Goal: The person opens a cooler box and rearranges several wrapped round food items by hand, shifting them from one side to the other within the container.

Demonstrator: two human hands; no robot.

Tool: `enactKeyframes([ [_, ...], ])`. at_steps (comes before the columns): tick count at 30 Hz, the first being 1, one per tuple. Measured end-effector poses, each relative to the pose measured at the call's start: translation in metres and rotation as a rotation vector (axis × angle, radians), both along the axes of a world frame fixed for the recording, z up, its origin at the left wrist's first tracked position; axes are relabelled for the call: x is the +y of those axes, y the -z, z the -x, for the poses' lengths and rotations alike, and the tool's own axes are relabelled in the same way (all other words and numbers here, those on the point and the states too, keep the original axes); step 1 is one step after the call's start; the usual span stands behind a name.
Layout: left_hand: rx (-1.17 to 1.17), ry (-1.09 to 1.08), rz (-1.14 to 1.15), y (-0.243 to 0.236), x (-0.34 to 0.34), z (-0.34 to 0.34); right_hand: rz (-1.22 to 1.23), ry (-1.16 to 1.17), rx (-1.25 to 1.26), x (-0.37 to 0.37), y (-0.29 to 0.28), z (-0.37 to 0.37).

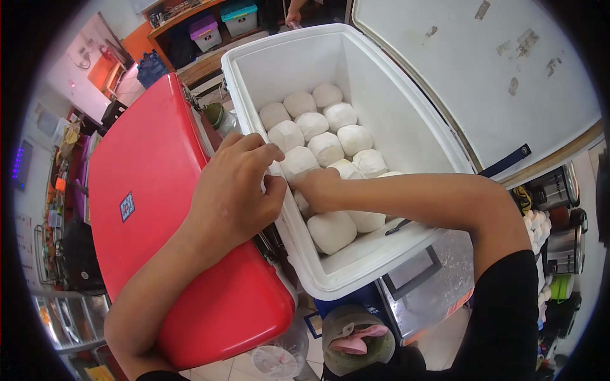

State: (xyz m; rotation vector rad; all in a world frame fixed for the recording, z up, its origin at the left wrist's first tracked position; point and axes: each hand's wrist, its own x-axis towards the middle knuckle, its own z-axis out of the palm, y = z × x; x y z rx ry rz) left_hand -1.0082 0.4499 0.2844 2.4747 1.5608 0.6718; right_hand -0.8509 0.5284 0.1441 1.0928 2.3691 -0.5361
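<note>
Rows of pale, rounded white balls (331, 232), looking like peeled young coconuts, fill the floor of an open white cooler box (346, 279). My right hand (318, 189) reaches down among them at the box's left side; its fingertips are hidden, so any hold on a ball does not show. Over the left rim hovers my left hand (238, 187), fingers bent, thumb and forefinger apart with nothing between them. It lies beside a red lid (146, 254) of a second cooler.
The white cooler's stained lid (483, 63) stands raised on the right, with a dark strap (505, 160). Below the box are a bucket with a pink scoop (356, 341) and a clear tub (438, 279). Another person's hand (293, 18) shows beyond the far rim.
</note>
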Motion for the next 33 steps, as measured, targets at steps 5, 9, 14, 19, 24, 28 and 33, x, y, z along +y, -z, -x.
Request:
enactKeyframes([
  [5,0.013,-0.001,0.005,0.001,0.001,-0.003,-0.21,0.012,0.263,0.007,-0.038,-0.017],
  [9,0.029,-0.02,0.016,0.0,-0.002,-0.001,-0.357,0.028,0.38,0.063,-0.045,-0.008],
  [14,0.053,-0.007,0.043,-0.01,-0.002,-0.006,-0.051,0.474,0.595,0.177,-0.048,0.033],
  [19,0.052,-0.008,0.053,-0.012,0.0,-0.011,0.466,1.126,0.976,0.208,0.01,0.069],
  [24,0.047,-0.033,0.079,-0.008,-0.003,-0.004,0.389,1.2,1.117,0.186,-0.002,0.077],
  [28,0.043,-0.02,0.044,-0.009,0.0,-0.012,0.016,0.659,0.65,0.193,0.019,0.072],
  [33,0.049,-0.031,0.07,-0.011,-0.002,-0.009,-0.3,0.348,0.62,0.179,0.02,0.05],
])
